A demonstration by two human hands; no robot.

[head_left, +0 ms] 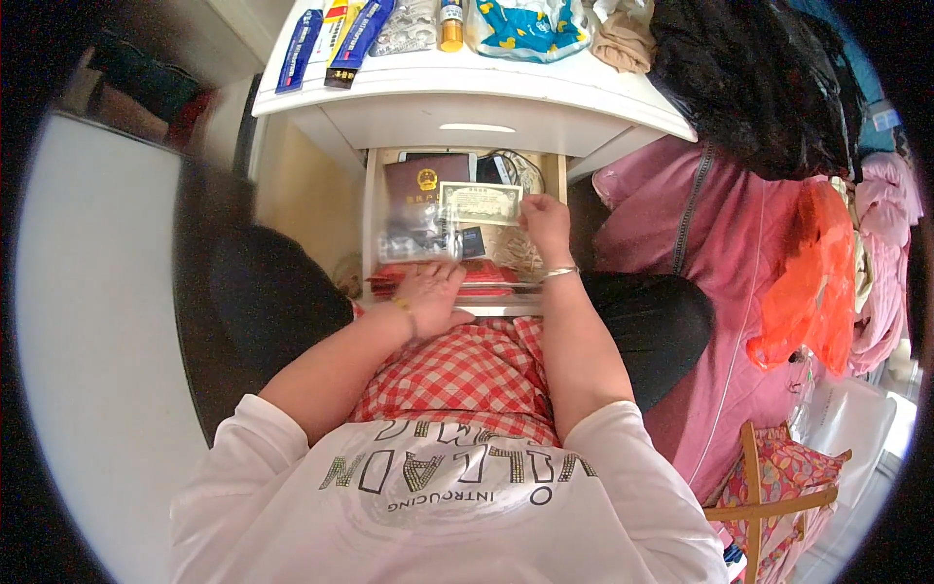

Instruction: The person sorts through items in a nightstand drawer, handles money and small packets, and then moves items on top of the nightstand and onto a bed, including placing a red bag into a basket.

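Observation:
A white drawer (372, 209) stands pulled out before me. My right hand (548, 226) pinches the right end of a pale, banknote-like paper slip (482, 202), held over the drawer. Under the slip's left end lies a maroon booklet (409, 181) with a gold emblem. My left hand (428, 292) lies over red packets (491, 274) at the drawer's front, thumb spread from the fingers. Just beyond its fingertips is a blurred, shiny translucent packet (418, 234); what it holds cannot be made out. A small dark card (473, 242) sits beside that packet.
Dark cables and a phone-like device (489, 170) fill the drawer's back. Above it, a white tabletop (409, 86) bears boxes, a yellow-capped tube (451, 31) and a blue patterned pack (530, 29). Pink bedding (700, 243), a black bag (759, 88) and an orange plastic bag (808, 282) are at right.

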